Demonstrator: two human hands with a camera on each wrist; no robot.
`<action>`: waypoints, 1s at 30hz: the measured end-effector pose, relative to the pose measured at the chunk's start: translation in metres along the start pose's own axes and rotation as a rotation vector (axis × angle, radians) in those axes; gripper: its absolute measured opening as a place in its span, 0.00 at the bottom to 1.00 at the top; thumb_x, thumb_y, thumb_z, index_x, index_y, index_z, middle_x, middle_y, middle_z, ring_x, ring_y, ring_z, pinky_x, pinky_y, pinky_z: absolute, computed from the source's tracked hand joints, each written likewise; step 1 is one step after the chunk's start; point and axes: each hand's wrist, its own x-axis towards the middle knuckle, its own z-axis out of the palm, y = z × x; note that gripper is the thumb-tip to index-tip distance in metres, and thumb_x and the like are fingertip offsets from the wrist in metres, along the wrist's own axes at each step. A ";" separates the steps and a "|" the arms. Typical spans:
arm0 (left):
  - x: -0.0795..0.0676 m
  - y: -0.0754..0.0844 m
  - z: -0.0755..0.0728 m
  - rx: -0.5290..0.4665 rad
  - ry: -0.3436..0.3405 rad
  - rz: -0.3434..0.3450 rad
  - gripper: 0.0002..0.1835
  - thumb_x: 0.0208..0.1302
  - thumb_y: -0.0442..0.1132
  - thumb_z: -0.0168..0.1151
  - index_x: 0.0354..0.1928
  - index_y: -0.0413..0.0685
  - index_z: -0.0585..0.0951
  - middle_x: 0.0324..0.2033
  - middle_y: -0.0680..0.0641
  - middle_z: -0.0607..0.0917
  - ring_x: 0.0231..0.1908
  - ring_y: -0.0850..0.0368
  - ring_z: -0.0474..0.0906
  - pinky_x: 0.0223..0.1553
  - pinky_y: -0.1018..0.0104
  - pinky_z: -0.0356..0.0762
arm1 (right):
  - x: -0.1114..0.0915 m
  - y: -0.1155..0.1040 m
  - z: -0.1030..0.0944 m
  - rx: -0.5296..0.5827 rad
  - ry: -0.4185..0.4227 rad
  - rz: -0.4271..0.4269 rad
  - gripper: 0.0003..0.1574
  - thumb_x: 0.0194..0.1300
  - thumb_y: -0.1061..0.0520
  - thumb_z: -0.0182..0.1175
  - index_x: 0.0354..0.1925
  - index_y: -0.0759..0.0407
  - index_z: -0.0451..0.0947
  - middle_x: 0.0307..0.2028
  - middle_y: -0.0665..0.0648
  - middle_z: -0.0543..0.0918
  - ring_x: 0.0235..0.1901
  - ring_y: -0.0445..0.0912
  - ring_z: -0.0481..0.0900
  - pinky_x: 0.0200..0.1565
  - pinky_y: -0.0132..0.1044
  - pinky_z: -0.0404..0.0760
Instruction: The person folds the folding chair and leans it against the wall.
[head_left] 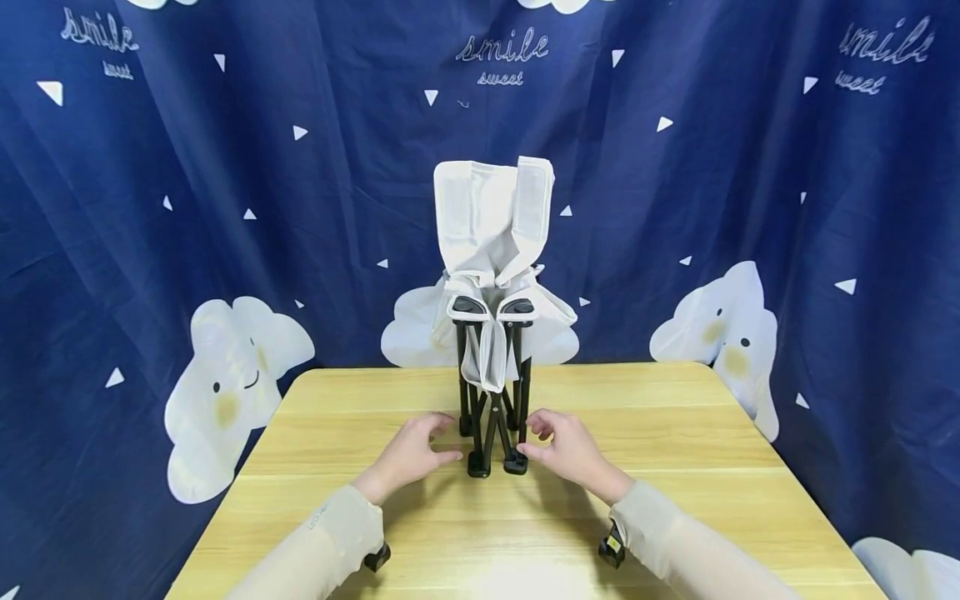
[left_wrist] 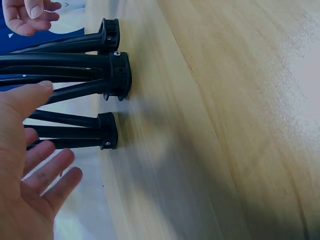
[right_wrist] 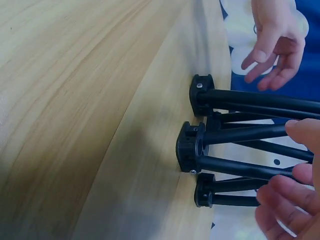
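A small folding chair (head_left: pixel 491 200) with white fabric and black tube legs stands folded upright on the wooden table. Its legs (head_left: pixel 476 433) are drawn close together, and black plastic feet (left_wrist: pixel 118 75) rest on the wood. To the left of the legs is my left hand (head_left: pixel 408 457), thumb and fingers spread apart around nothing. My right hand (head_left: pixel 573 452) mirrors it on the other side, fingertips close beside the right-hand legs. In the right wrist view the fingers overlap the lower tubes (right_wrist: pixel 235 165). The fabric hangs in folds between the frame's top ends.
The light wooden table (head_left: pixel 360 400) reaches back to a dark blue curtain (head_left: pixel 337 208) printed with clouds, small white triangles and lettering. A dark device (head_left: pixel 612 546) is strapped at my right wrist, and another (head_left: pixel 377 557) shows under the left sleeve.
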 end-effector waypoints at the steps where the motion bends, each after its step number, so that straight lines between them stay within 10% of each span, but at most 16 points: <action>1: 0.000 -0.001 0.001 0.000 -0.011 -0.007 0.32 0.62 0.43 0.81 0.64 0.35 0.82 0.60 0.33 0.87 0.57 0.37 0.86 0.62 0.36 0.84 | 0.000 0.000 0.000 0.003 -0.010 0.024 0.24 0.60 0.52 0.81 0.47 0.65 0.87 0.39 0.62 0.92 0.35 0.52 0.89 0.42 0.44 0.90; 30: 0.011 -0.006 0.027 -0.172 0.002 -0.047 0.39 0.62 0.43 0.81 0.70 0.30 0.75 0.61 0.30 0.85 0.58 0.35 0.86 0.63 0.40 0.85 | 0.000 0.013 0.020 0.108 -0.012 0.260 0.42 0.57 0.49 0.83 0.62 0.70 0.80 0.42 0.63 0.91 0.35 0.46 0.88 0.43 0.46 0.90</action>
